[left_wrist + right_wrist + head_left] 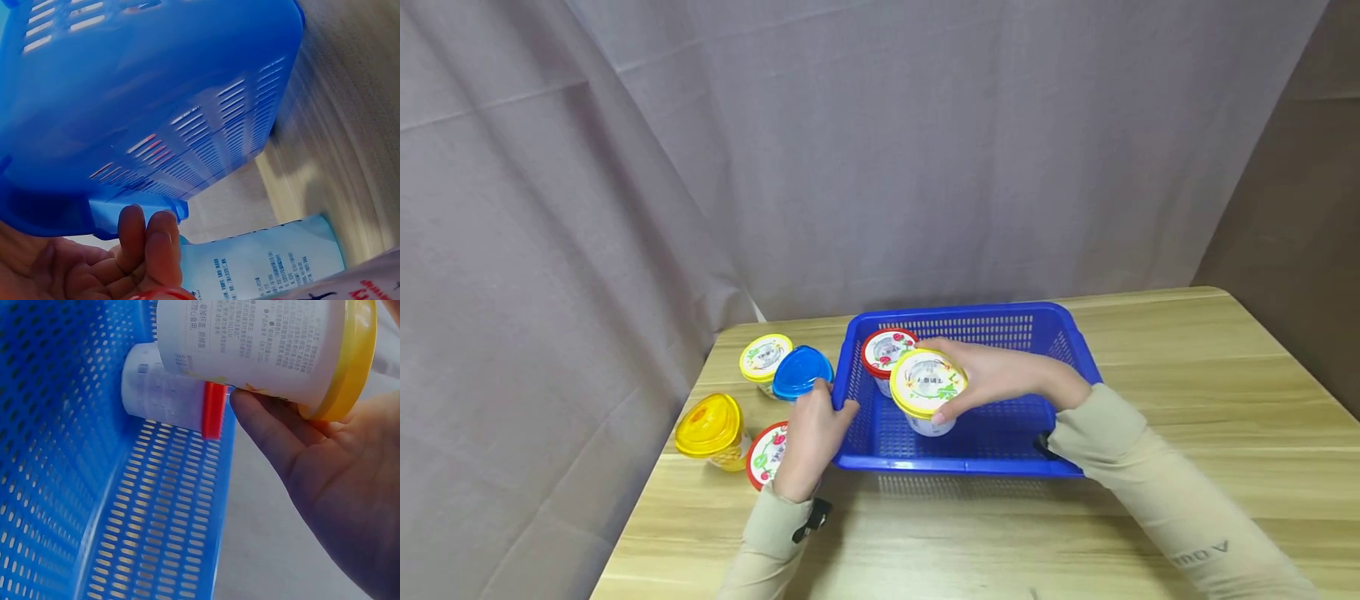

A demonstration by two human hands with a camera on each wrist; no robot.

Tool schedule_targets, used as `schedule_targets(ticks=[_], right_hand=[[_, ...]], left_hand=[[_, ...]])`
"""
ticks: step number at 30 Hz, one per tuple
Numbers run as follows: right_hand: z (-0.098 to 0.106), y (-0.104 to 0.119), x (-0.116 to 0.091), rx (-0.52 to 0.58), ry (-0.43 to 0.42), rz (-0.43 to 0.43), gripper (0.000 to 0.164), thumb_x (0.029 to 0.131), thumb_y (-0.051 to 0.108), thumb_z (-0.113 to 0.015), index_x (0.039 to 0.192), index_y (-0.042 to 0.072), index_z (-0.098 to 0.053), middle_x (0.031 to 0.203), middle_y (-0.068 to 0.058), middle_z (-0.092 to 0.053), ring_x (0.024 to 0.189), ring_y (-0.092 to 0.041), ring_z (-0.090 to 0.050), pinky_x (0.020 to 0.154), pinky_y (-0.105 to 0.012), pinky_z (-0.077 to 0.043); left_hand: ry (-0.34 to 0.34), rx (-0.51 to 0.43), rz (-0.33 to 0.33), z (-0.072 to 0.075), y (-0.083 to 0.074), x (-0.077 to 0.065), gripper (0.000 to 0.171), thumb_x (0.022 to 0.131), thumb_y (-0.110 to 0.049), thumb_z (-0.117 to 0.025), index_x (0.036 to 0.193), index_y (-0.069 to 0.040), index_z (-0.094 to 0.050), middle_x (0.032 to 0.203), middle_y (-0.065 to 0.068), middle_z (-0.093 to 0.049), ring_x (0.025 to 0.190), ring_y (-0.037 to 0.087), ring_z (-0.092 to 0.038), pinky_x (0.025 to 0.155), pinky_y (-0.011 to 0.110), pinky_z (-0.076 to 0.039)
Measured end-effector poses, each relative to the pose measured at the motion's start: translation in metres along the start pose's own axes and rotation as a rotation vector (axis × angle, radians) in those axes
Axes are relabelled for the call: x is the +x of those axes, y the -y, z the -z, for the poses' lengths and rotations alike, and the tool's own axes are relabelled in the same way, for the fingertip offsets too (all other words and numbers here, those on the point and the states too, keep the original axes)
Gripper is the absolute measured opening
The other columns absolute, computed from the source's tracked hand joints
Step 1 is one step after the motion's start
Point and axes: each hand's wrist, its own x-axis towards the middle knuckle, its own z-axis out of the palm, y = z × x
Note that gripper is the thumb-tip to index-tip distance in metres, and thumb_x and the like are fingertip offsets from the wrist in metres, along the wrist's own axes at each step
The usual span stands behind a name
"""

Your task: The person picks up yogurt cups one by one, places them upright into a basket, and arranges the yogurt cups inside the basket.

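Observation:
My right hand grips a white paper cup with a yellow lid by its sides, over the left part of a blue plastic basket. Printed text covers the wall of this yellow-lidded cup in the right wrist view. Beside it, a red-lidded cup stands inside the basket's left back corner. My left hand holds the basket's left rim, with its fingers curled under the edge in the left wrist view.
Left of the basket stand another yellow-lidded cup, a cup with a blue domed lid, one with an orange-yellow domed lid and a red-lidded cup partly hidden by my left hand. A grey curtain hangs behind the wooden table.

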Motion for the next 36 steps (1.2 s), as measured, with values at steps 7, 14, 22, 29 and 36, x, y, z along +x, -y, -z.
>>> schedule_targets(ticks=[7,14,22,29,36], right_hand=[[-0.010,-0.004,0.011,-0.019,0.044,0.038,0.097,0.075,0.040,-0.089,0.149,0.003,-0.036,0.125,-0.003,-0.058,0.115,-0.019,-0.054,0.101,-0.041,-0.045],[-0.017,-0.004,0.019,0.017,0.111,0.042,0.099,0.076,0.040,-0.088,0.149,0.002,-0.033,0.121,-0.002,-0.060,0.111,-0.017,-0.056,0.101,-0.040,-0.046],[-0.029,-0.009,0.027,0.043,0.167,0.056,0.095,0.076,0.037,-0.089,0.148,0.006,-0.036,0.121,0.003,-0.061,0.112,-0.014,-0.057,0.102,-0.036,-0.045],[-0.036,-0.013,0.031,0.020,0.164,0.020,0.097,0.076,0.041,-0.089,0.149,0.009,-0.033,0.119,0.006,-0.061,0.110,-0.011,-0.058,0.101,-0.034,-0.046],[-0.040,-0.014,0.036,0.044,0.167,0.011,0.100,0.077,0.039,-0.088,0.150,0.005,-0.029,0.118,0.004,-0.062,0.108,-0.012,-0.059,0.100,-0.034,-0.046]], left_hand=[[0.027,-0.003,0.020,0.001,0.000,0.000,0.026,0.086,-0.018,-0.074,0.092,0.003,-0.060,0.071,0.012,-0.060,0.060,0.023,-0.057,0.051,0.039,-0.050],[0.041,-0.006,0.026,0.000,0.000,0.001,0.026,0.086,-0.020,-0.074,0.092,0.001,-0.059,0.072,0.011,-0.059,0.061,0.023,-0.057,0.053,0.039,-0.050],[0.051,-0.011,0.028,0.002,0.000,0.001,0.026,0.086,-0.019,-0.074,0.089,0.000,-0.058,0.070,0.011,-0.059,0.060,0.022,-0.057,0.050,0.036,-0.050],[0.045,-0.011,0.014,0.002,0.000,0.000,0.025,0.085,-0.019,-0.073,0.089,0.000,-0.057,0.069,0.010,-0.058,0.058,0.021,-0.057,0.048,0.034,-0.048],[0.043,-0.004,0.015,0.002,-0.001,-0.001,0.026,0.086,-0.019,-0.074,0.089,0.001,-0.057,0.068,0.011,-0.058,0.058,0.022,-0.057,0.047,0.035,-0.048]])
